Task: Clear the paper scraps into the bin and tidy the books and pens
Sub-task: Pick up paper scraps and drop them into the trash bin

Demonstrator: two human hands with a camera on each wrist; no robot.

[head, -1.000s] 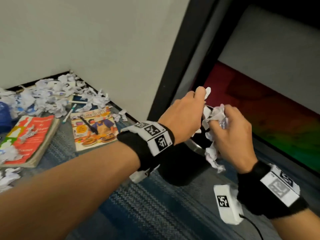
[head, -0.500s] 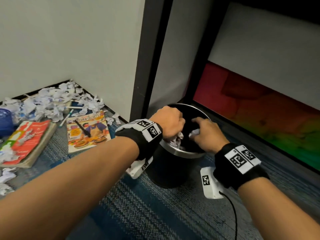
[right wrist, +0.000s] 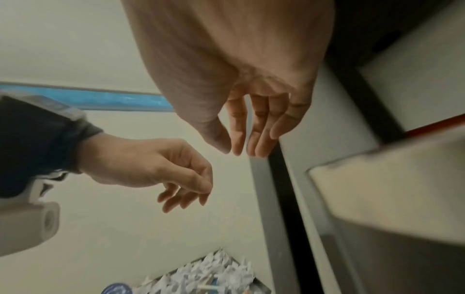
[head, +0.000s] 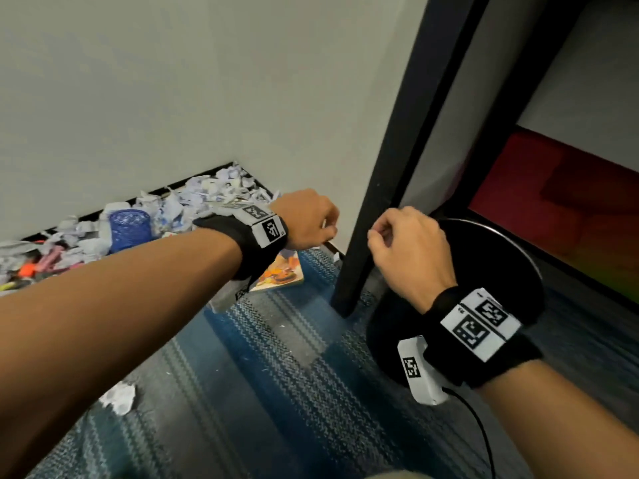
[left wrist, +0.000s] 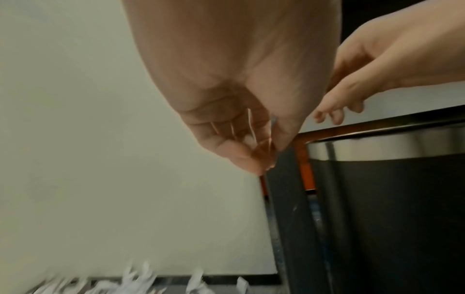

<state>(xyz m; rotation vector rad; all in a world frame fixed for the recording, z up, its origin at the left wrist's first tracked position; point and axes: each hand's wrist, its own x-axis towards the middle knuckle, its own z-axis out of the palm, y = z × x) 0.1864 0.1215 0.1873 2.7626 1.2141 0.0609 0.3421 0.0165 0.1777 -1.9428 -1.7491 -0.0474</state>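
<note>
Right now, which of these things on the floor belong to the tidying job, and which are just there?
Part of the job:
paper scraps
loose scrap
bin
book
pens
blue mesh cup, probably for pens

Just there:
black post
carpet
wall

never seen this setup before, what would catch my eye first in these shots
Two bare hands, the left hand and the right hand, hang loosely curled and hold nothing beside a black bin. Behind the left arm, a heap of paper scraps lies along the wall around a blue mesh cup.
</note>
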